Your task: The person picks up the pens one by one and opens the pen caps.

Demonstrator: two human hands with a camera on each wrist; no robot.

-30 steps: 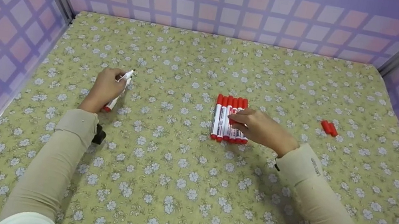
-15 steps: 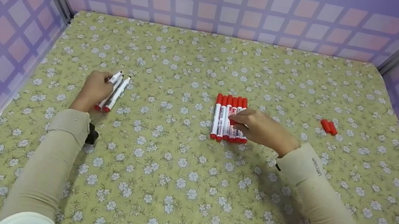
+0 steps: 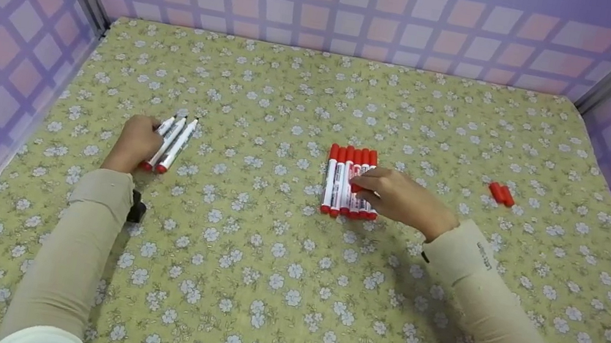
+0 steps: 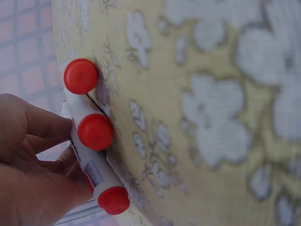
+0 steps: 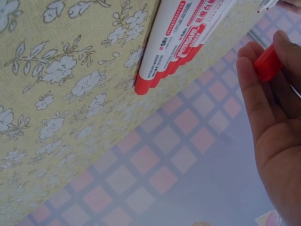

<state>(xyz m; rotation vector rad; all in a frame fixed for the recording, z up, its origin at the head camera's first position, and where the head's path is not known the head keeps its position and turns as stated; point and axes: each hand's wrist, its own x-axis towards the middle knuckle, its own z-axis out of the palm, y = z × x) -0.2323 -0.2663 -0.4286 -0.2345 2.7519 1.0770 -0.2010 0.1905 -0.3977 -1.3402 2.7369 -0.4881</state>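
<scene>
In the head view, two uncapped whiteboard markers (image 3: 177,145) lie side by side at the left, white with red ends and dark tips turned away. Just left of them, my left hand (image 3: 135,142) holds a third uncapped marker (image 4: 96,172) by its barrel; part of it is hidden behind the fingers. Over at the middle, my right hand (image 3: 397,198) pinches a red cap (image 5: 268,65) between thumb and fingers. Below that hand is a row of several red-capped markers (image 3: 339,183), packed together, the right ones partly covered by it.
Two loose red caps (image 3: 501,194) lie next to each other at the right. A yellow flowered cloth (image 3: 253,262) covers the table. Purple checked panels (image 3: 308,4) close off the back and both sides.
My left hand has moved left and slightly nearer with its marker, bringing the two lying markers into fuller view. The right hand stays over the row with the cap.
</scene>
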